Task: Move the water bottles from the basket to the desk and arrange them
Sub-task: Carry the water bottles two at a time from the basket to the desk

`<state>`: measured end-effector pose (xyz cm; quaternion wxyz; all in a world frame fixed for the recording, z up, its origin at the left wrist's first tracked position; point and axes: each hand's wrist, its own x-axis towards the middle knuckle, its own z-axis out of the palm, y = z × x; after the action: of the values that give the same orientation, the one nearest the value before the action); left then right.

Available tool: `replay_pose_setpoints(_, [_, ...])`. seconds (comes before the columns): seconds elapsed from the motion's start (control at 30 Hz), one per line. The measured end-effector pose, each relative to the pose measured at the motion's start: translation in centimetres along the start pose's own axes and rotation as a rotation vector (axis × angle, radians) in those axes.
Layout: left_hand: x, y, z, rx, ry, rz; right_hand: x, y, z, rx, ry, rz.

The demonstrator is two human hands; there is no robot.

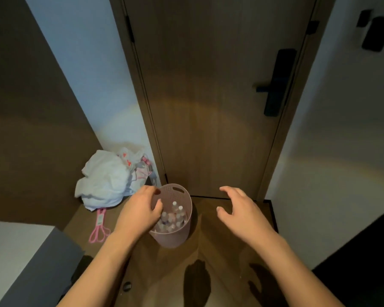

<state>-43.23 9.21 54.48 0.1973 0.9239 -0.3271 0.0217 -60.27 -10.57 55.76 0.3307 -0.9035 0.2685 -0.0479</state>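
A pale pink perforated basket (185,197) stands on the wooden floor in front of a door. Several clear water bottles (175,214) with white caps stand upright inside it. My left hand (140,209) hangs over the basket's left rim, fingers curled and apart, above the bottles and holding nothing. Part of the basket's left side is hidden behind that hand. My right hand (239,207) hovers to the right of the basket, well clear of it, fingers spread and empty.
A brown door (208,96) with a black handle (275,85) is straight ahead. White plastic bags (106,178) and pink hangers (99,227) lie to the left of the basket. A grey-and-white surface (31,262) fills the lower left corner. White walls stand on both sides.
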Motion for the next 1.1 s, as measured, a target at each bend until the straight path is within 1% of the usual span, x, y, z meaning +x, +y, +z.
replay_pose_setpoints(0.1, [5.9, 1.1, 0.1, -0.027, 0.066, -0.068, 7.1, 0.1, -1.8, -0.017, -0.048, -0.047])
replay_pose_setpoints(0.27, [14.2, 0.7, 3.3, -0.039, 0.018, -0.106, 17.4, -0.2, -2.2, -0.029, -0.161, -0.134])
replay_pose_setpoints(0.4, [21.9, -1.0, 6.4, -0.040, 0.035, -0.147, 27.0, 0.2, -1.8, -0.081, -0.205, -0.172])
replay_pose_setpoints(0.47, [25.8, -2.1, 7.8, -0.062, 0.034, -0.181, 31.5, 0.0, -1.4, -0.127, -0.256, -0.201])
replay_pose_setpoints(0.53, [29.3, -3.5, 9.1, -0.104, 0.025, -0.249, 35.5, -0.8, -1.0, -0.199, -0.297, -0.248])
replay_pose_setpoints(0.6, [32.1, -4.7, 10.2, -0.139, 0.024, -0.314, 39.2, -1.4, -0.5, -0.216, -0.298, -0.298])
replay_pose_setpoints(0.67, [34.1, -5.8, 11.3, -0.162, 0.014, -0.365, 42.7, -2.1, 0.2, -0.228, -0.324, -0.295])
replay_pose_setpoints(0.8, [34.1, -8.5, 12.8, -0.201, -0.021, -0.535, 48.3, -3.4, 3.5, -0.240, -0.490, -0.322])
replay_pose_setpoints(0.93, [31.0, -11.2, 13.9, -0.180, -0.075, -0.789, 52.4, -4.3, 8.4, -0.280, -0.664, -0.515])
replay_pose_setpoints(1.1, [27.6, -9.7, 14.5, -0.145, -0.003, -1.098, 56.4, -4.0, 13.3, -0.334, -0.883, -0.670])
